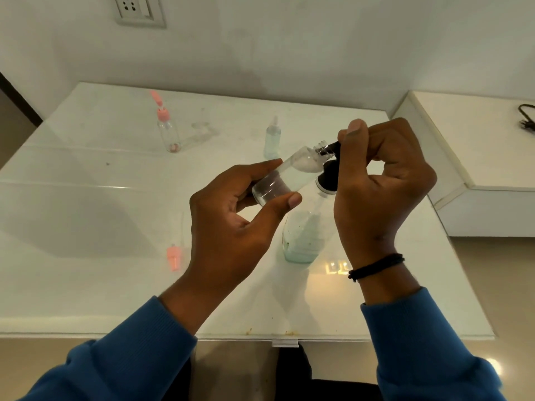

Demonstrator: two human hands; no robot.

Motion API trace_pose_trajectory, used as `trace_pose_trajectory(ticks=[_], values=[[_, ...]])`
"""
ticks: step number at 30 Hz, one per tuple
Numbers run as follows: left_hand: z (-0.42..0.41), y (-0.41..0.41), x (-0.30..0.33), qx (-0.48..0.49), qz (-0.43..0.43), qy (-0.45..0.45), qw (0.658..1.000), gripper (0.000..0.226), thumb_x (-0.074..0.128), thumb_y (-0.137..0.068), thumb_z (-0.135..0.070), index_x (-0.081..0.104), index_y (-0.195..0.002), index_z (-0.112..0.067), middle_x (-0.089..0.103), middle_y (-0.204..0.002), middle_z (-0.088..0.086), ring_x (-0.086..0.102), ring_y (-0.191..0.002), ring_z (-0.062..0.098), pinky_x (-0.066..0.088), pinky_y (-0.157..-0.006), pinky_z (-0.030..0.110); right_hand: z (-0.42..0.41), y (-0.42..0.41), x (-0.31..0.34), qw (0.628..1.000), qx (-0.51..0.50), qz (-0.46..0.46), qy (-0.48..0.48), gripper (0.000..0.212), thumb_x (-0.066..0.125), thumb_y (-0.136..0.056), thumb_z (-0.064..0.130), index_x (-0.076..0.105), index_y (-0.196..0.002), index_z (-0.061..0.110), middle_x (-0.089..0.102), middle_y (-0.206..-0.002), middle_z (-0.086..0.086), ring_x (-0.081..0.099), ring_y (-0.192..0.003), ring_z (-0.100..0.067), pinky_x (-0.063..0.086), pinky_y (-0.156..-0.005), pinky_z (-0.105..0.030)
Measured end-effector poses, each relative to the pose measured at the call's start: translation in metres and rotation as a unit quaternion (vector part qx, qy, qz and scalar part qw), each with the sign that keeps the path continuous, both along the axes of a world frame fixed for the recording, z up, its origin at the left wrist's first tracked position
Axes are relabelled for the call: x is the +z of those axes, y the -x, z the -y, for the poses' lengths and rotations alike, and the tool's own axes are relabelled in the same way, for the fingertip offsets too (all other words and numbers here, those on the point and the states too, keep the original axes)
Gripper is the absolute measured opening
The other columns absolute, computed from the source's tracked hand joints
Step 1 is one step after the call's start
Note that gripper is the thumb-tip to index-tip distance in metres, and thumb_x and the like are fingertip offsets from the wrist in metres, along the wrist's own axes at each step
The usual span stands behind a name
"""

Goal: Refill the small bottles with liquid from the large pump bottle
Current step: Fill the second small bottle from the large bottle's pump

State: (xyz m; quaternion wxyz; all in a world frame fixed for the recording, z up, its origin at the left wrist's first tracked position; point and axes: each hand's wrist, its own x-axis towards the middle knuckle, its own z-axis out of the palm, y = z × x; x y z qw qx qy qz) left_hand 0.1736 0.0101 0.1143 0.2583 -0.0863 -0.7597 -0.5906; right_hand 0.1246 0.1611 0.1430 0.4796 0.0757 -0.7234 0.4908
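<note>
A clear plastic small bottle (285, 176), tilted, its threaded neck at the black pump nozzle (333, 146) of the large pump bottle (304, 235) standing on the glossy white table (86, 198). The left hand (240, 215) pinches the small bottle's base; the right hand (382, 175) curls over the pump head.

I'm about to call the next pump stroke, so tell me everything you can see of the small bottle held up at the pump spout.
The small bottle is clear, plastic-looking, cylindrical, uncapped, with a threaded neck. It is tilted nearly on its side above the table, base toward the person, its mouth up against the black spout of the large pump bottle. The left hand pinches it near the base between thumb and fingers. It looks mostly empty; whitish foam or liquid sits near the shoulder.
</note>
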Motion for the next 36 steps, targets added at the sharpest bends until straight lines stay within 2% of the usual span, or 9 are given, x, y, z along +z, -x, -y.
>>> trace_pose_trajectory(ticks=[2,7,12,20,25,28,33,36], values=[[0.0005,-0.0006,0.0,0.0,0.001,-0.003,1.0,0.043,0.083,-0.084,-0.025,0.071,-0.12,-0.007,0.074,-0.112,0.003,0.072,-0.102,0.02,0.061,-0.087,0.027,-0.001,-0.0001,0.0,1.0,0.0,0.001,0.0,0.036,0.064,-0.096,0.002,0.059,-0.061,-0.004,0.056,-0.061,-0.013,0.05,-0.06,-0.023,0.039,-0.058,-0.026],[0.0015,0.0004,0.0019,-0.002,-0.006,0.003,1.0,0.042,0.084,-0.084,-0.022,0.071,-0.121,-0.007,0.074,-0.112,0.002,0.072,-0.101,0.018,0.06,-0.086,0.024,-0.0022,-0.0007,0.0046,1.0,-0.004,0.005,0.005,0.036,0.064,-0.096,0.004,0.06,-0.062,-0.005,0.056,-0.062,-0.012,0.047,-0.06,-0.016,0.037,-0.061,-0.016],[0.0016,-0.0003,0.001,0.002,-0.001,0.001,1.0,0.043,0.083,-0.084,-0.024,0.071,-0.122,-0.009,0.074,-0.113,0.002,0.072,-0.102,0.018,0.06,-0.087,0.025,0.0004,-0.0005,0.0014,1.0,0.004,0.01,0.01,0.036,0.064,-0.096,0.002,0.059,-0.062,-0.005,0.057,-0.062,-0.014,0.049,-0.061,-0.02,0.039,-0.06,-0.021],[0.0,-0.0003,0.0017,0.002,0.001,-0.001,1.0,0.043,0.083,-0.084,-0.023,0.071,-0.122,-0.007,0.074,-0.113,0.003,0.072,-0.102,0.019,0.061,-0.087,0.027,0.0,-0.0011,0.0014,1.0,-0.001,0.008,0.01,0.035,0.064,-0.097,0.004,0.061,-0.063,-0.005,0.057,-0.063,-0.014,0.049,-0.061,-0.018,0.038,-0.061,-0.016],[0.0009,0.0,0.0016,-0.001,0.003,-0.004,1.0,0.043,0.083,-0.084,-0.024,0.071,-0.121,-0.007,0.074,-0.113,0.002,0.072,-0.102,0.019,0.061,-0.087,0.028,-0.0022,0.0007,0.0028,1.0,-0.006,0.006,0.006,0.036,0.064,-0.097,0.004,0.059,-0.062,-0.004,0.056,-0.062,-0.013,0.05,-0.06,-0.023,0.039,-0.059,-0.024],[0.0007,-0.0003,0.0033,-0.004,-0.003,-0.002,1.0,0.042,0.083,-0.084,-0.023,0.07,-0.121,-0.008,0.074,-0.112,0.002,0.072,-0.102,0.018,0.059,-0.087,0.024,-0.0011,0.0001,0.0036,1.0,-0.005,0.003,0.005,0.036,0.064,-0.097,0.006,0.061,-0.063,-0.005,0.058,-0.063,-0.014,0.051,-0.06,-0.022,0.04,-0.058,-0.024],[0.0005,-0.0004,-0.0003,0.003,0.004,-0.001,1.0,0.043,0.083,-0.084,-0.025,0.071,-0.121,-0.007,0.074,-0.112,0.004,0.073,-0.102,0.021,0.062,-0.087,0.032,0.0022,-0.0011,-0.0013,1.0,0.005,0.006,0.01,0.035,0.064,-0.097,0.003,0.061,-0.063,-0.003,0.058,-0.063,-0.014,0.051,-0.061,-0.023,0.04,-0.058,-0.024],[0.0003,-0.0001,0.0016,-0.002,-0.003,-0.004,1.0,0.043,0.083,-0.084,-0.023,0.071,-0.12,-0.005,0.074,-0.111,0.005,0.073,-0.101,0.021,0.062,-0.086,0.03,-0.0013,0.0003,0.003,1.0,-0.005,0.001,0.007,0.036,0.064,-0.096,0.004,0.059,-0.062,-0.004,0.057,-0.061,-0.013,0.05,-0.059,-0.024,0.039,-0.058,-0.027]])
